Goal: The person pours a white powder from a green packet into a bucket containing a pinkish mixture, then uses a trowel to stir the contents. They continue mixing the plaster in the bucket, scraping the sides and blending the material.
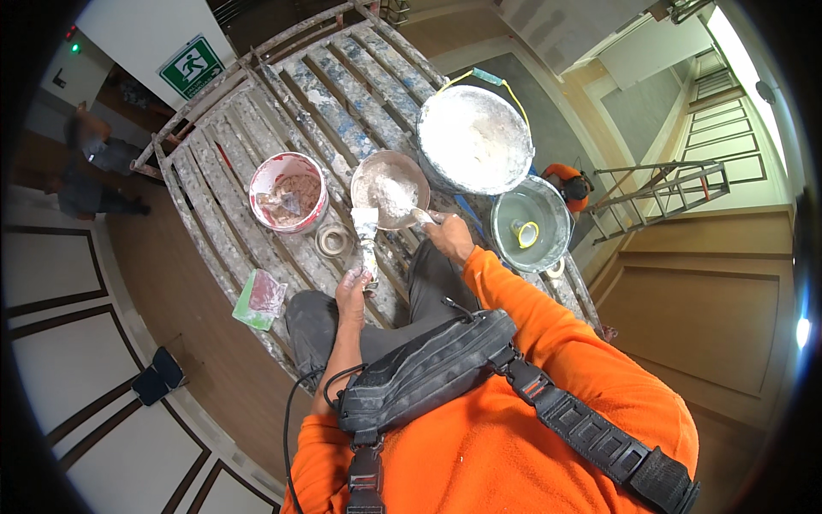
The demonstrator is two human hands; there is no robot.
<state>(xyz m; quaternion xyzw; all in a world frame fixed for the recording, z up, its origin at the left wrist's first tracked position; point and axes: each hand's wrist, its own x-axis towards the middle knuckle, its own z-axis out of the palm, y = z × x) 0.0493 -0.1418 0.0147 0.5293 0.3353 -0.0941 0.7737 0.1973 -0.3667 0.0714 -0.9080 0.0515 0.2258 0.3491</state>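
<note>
My left hand (351, 295) is closed round the handle of a putty-smeared scraper (366, 224), its wide blade pointing up at the near rim of a round bowl (364, 176). My right hand (450, 237) grips a white-coated handled tool (420, 215) at the bowl's right rim. White material in the bowl hides that tool's head, so its exact kind is unclear. To the left stands a red-and-white bucket (317, 214) with pinkish paste and a blade in it. A large bucket of white compound (475, 137) stands beyond my right hand.
The slatted, paint-spattered platform (244, 141) carries a water bucket (561, 240) with a yellow-rimmed item inside, a tape roll (332, 241) and a green-and-pink flat piece (259, 300). Platform rails rise at the far side. A ladder (659, 193) and a person in orange (565, 182) are below right.
</note>
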